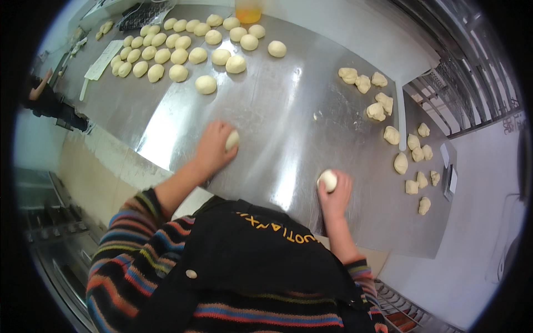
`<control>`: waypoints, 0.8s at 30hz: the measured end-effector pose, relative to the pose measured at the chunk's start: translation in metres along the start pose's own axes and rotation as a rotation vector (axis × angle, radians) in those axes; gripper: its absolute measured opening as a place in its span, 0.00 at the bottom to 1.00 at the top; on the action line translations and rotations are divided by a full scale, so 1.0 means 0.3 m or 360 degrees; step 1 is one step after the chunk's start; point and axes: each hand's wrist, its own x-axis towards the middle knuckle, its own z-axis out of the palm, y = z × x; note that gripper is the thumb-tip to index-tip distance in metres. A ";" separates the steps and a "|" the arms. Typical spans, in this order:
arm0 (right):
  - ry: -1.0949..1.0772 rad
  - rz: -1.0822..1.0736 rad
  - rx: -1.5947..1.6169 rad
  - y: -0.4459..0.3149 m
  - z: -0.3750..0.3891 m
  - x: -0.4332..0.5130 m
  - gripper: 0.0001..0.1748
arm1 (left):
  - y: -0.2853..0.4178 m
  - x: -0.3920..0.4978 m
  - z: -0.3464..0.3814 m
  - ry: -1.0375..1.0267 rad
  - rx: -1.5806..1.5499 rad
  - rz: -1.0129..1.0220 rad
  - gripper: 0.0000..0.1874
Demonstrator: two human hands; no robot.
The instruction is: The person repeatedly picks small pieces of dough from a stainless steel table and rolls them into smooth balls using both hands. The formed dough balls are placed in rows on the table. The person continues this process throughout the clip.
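Note:
My left hand point(214, 143) curls around a dough ball point(232, 140) on the steel table point(258, 166); the fingers and palm hide much of it. Farther right, my right hand point(336, 191) has its thumb and fingers around another dough ball point(328, 180), paler under the light. Both balls appear to rest on the tabletop. Many smooth round dough balls point(179, 56) stand in loose rows at the far left, the nearest single ball point(205, 85) just beyond my left hand. Rough, uneven dough pieces point(375, 112) lie in a scattered group on the right.
A long pale bar point(401, 116) stands among the dough pieces on the right. A white scraper-like tool point(100, 64) lies at the left. An orange-yellow container point(248, 12) is at the back edge. A metal rack point(470, 70) rises at right. Another person point(52, 102) stands beyond the table's left end.

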 end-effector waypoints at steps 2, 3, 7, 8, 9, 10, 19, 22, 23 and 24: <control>-0.0029 -0.0198 0.0045 -0.045 0.016 -0.059 0.18 | 0.050 -0.061 0.013 -0.0035 -0.0138 0.0073 0.17; 0.0014 -0.0381 0.0129 -0.073 0.036 -0.060 0.16 | 0.078 -0.053 0.039 -0.0094 -0.0203 0.0137 0.16; -0.0153 -0.0346 0.0533 -0.184 0.104 0.243 0.09 | 0.103 0.208 0.117 -0.0519 -0.0566 -0.0021 0.17; 0.0034 -0.0624 0.0416 -0.209 0.085 0.361 0.09 | 0.088 0.297 0.110 -0.0197 -0.0522 0.0279 0.17; 0.0281 -0.0699 0.0383 -0.253 0.072 0.475 0.10 | 0.070 0.385 0.095 0.0077 -0.0470 0.0521 0.17; 0.0522 -0.0835 0.0458 -0.296 0.044 0.571 0.10 | 0.056 0.437 0.075 0.0296 -0.0365 0.0594 0.17; 0.0490 -0.0547 0.0132 -0.314 0.172 0.690 0.23 | -0.012 0.541 0.141 0.0267 0.0221 0.0497 0.29; 0.0485 -0.0542 0.0009 0.045 0.094 0.546 0.23 | -0.009 0.373 0.186 -0.0189 -0.0220 0.0521 0.22; 0.0452 -0.0308 -0.0012 0.168 0.031 0.503 0.20 | -0.002 0.327 0.191 -0.0346 -0.0296 0.0552 0.19; 0.0538 -0.0229 -0.0040 0.285 -0.049 0.474 0.18 | 0.010 0.291 0.196 -0.0346 -0.0308 0.0543 0.18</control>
